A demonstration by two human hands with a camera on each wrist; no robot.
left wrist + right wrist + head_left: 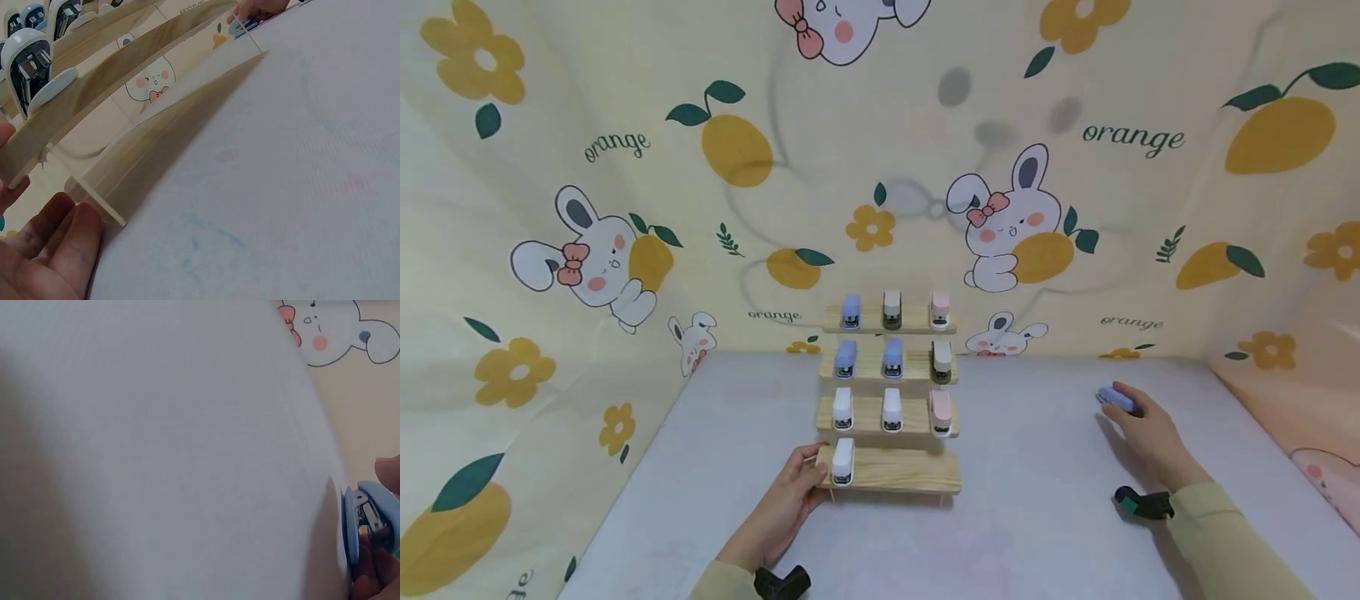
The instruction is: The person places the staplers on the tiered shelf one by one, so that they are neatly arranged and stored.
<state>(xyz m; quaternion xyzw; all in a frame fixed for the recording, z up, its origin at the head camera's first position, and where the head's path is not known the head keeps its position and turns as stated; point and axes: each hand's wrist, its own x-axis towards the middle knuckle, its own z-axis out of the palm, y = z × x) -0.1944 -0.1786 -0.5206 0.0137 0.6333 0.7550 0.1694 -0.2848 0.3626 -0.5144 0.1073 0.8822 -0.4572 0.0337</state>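
On the right of the table my right hand [1150,433] grips a small blue stapler [1117,399] between thumb and fingers; the right wrist view shows the stapler [378,519] with its metal inside. My left hand [790,496] pinches the left end of the lowest shelf of a tiered wooden display stand [902,471]. Right beside those fingers, a white stapler [843,461] stands on that shelf. The left wrist view shows the shelf board [94,94] from below, with fingers [78,250] under it.
Higher shelves carry several staplers: blue ones [846,358], white ones [892,409], pink ones [940,308] and white ones with dark bases [941,360]. Thin legs hold the lowest shelf above the white table [1037,500]. A patterned cloth [880,125] hangs behind and at both sides.
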